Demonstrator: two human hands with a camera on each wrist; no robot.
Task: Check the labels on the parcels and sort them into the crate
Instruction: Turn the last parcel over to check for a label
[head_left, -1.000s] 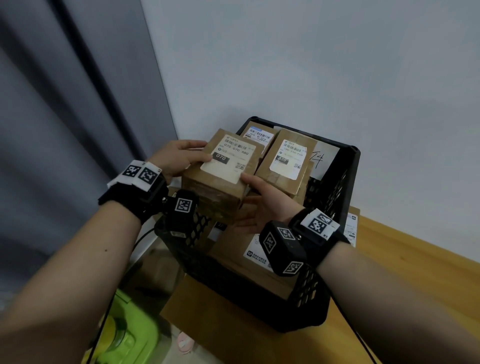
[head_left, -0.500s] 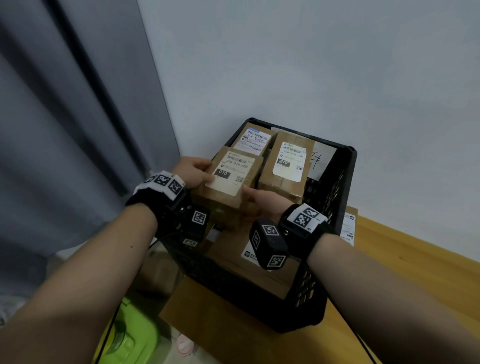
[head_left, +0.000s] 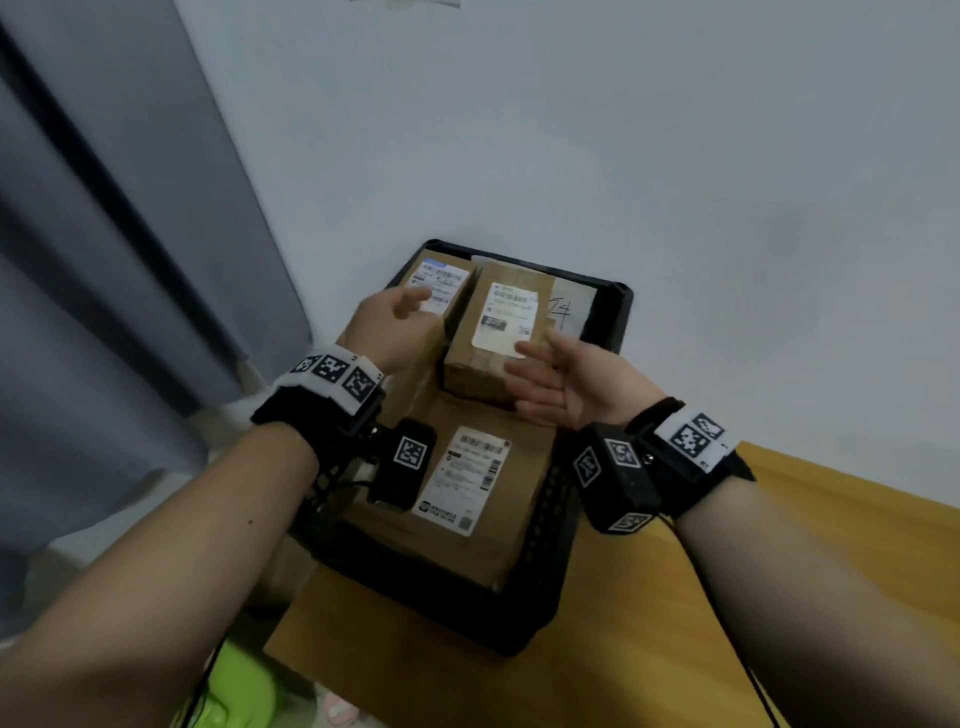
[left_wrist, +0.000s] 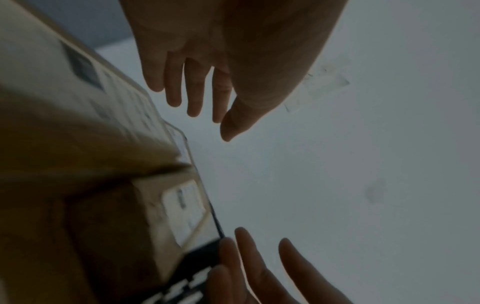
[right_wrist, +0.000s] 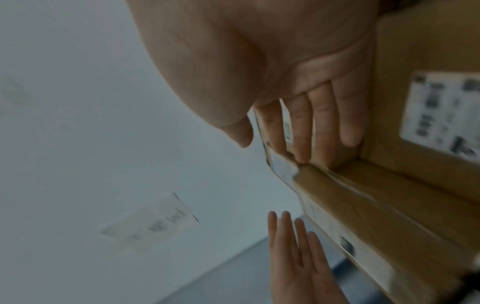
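The black crate (head_left: 618, 299) holds several brown cardboard parcels with white labels. A tall parcel (head_left: 496, 332) stands at the back right, another (head_left: 439, 275) at the back left, and a large flat one (head_left: 467, 483) lies in front. My left hand (head_left: 397, 325) hovers open over a parcel (head_left: 423, 371) in the left stack, hiding its label. That parcel (left_wrist: 64, 123) fills the left of the left wrist view. My right hand (head_left: 545, 384) is open, palm up, beside the tall parcel's front corner, holding nothing. Its straight fingers (right_wrist: 322, 123) lie close to a parcel edge.
The crate rests on a cardboard sheet (head_left: 363, 665) at the corner of a wooden table (head_left: 831, 525). A white wall stands behind it and a grey curtain (head_left: 104, 260) hangs at the left. A green object (head_left: 234, 691) lies on the floor below.
Both hands lowered the parcel they held into the left side of the crate, then let go and opened. The view has tilted down and closer.
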